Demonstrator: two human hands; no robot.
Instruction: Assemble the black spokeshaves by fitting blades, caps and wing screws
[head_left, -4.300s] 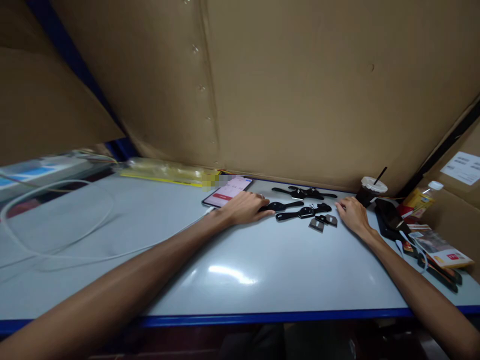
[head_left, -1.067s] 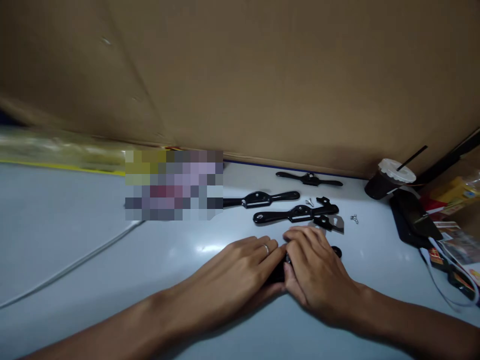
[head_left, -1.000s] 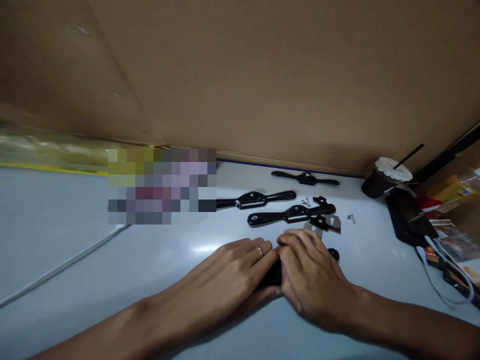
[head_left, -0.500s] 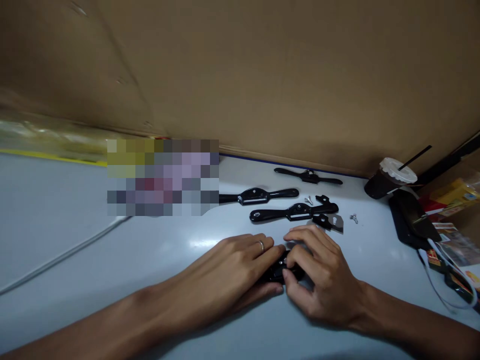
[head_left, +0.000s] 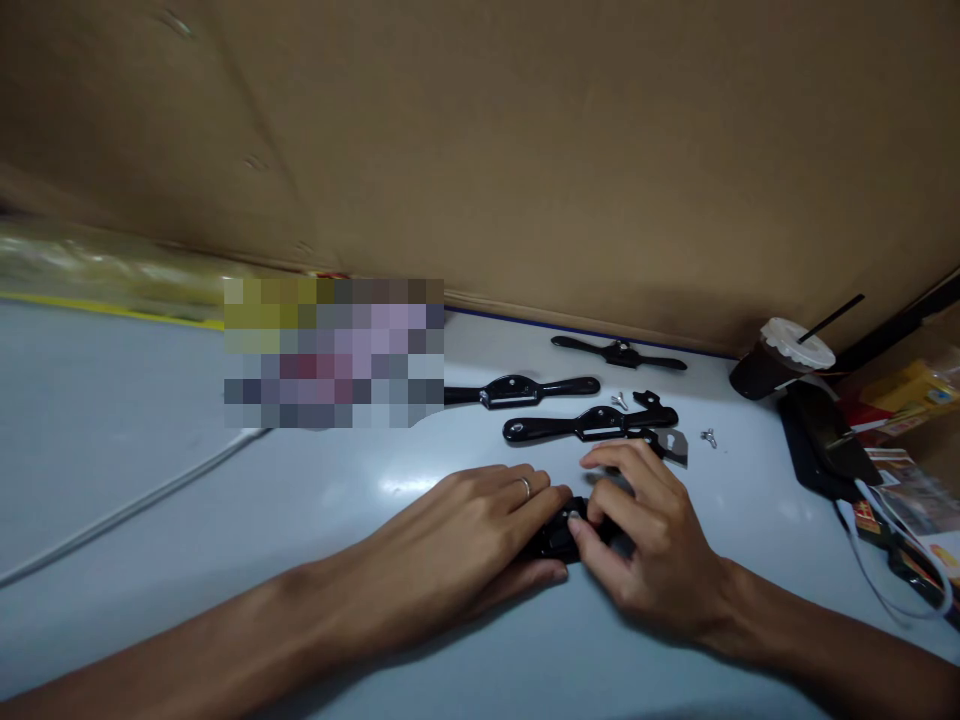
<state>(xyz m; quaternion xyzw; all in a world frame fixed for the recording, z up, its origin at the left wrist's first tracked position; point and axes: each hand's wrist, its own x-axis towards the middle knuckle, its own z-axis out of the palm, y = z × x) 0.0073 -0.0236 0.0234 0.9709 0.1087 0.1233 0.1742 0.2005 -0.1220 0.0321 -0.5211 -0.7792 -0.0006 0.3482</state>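
Note:
A black spokeshave (head_left: 553, 540) lies on the table, its ends hidden by my hands. My left hand (head_left: 480, 515) is closed around its left part, fingers over the top and thumb along the near side. Above its middle my right hand (head_left: 649, 540) pinches with thumb and index finger at what looks like a small wing screw, mostly covered; the other fingers are raised and curled. Just beyond lie a spokeshave body (head_left: 600, 424), another spokeshave body (head_left: 510, 392), a cutting blade (head_left: 677, 447), a black cap piece (head_left: 654, 403) and loose wing screws (head_left: 709, 438).
Farther back lies another spokeshave (head_left: 619, 353) by the cardboard wall (head_left: 525, 150). To the right stand a lidded drink cup (head_left: 780, 360) with a straw, a black case (head_left: 825, 440) and a white cable (head_left: 862, 560). Another white cable (head_left: 142, 505) crosses the left side.
My right thumb and index finger have shifted slightly and come together over the middle of the spokeshave. My left hand stays in place.

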